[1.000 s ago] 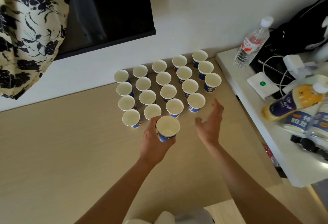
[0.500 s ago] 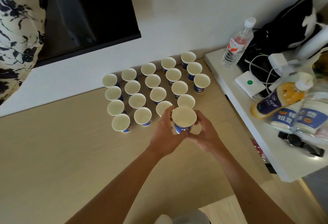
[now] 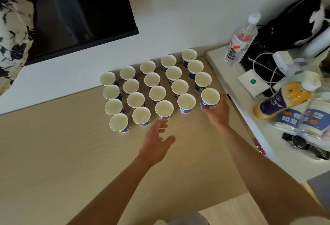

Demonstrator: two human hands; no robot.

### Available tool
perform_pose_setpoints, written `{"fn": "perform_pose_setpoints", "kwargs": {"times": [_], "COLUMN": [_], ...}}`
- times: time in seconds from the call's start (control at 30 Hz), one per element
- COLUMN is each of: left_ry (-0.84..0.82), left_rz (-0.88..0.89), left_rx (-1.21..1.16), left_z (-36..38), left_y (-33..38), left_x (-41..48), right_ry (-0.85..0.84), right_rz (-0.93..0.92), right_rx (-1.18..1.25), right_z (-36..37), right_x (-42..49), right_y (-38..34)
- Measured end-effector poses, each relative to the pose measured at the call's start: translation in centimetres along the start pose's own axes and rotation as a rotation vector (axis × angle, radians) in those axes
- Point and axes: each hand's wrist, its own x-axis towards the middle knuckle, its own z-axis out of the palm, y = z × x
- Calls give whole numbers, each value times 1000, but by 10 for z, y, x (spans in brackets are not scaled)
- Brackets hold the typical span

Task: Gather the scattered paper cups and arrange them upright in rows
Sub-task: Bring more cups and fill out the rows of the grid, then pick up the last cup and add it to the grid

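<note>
The right hand grips a cup at three o'clock of the other cups — the left hand hangs loose, fingers apart.

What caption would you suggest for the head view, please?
Right hand holds a cup at the corner of the grid; left hand is open nearby.

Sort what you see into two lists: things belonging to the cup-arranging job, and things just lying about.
Job: rows of paper cups, end cup, right hand gripping it, left hand, wooden desk.
Lying about: water bottle, orange drink bottle, black bag, wristwatch, television.
</note>
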Motion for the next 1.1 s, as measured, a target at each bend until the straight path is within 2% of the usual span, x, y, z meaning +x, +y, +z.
{"fn": "perform_pose_setpoints", "kwargs": {"times": [0.3,0.73,0.83,0.93,1.03,1.1], "left_ry": [44,64,68,90,112,135], "left_rz": [-66,-73,-79,-92,-101,-99], "left_rx": [-1,-4,-23,-66,-119,-161], "left_z": [-9,-18,-21,-24,-30,-38], "left_y": [-24,-37,-42,-45,-49,-53], "left_x": [-4,-5,-5,-6,-7,-10], "right_ry": [75,67,88,177,244,229], "right_rz": [20,35,79,102,62,6], "right_rx": [-31,22,22,34,78,109], "right_z": [13,15,10,8,19,33], "right_x": [15,13,-9,-52,-104,-133], "right_y": [12,8,18,26,23,8]}}
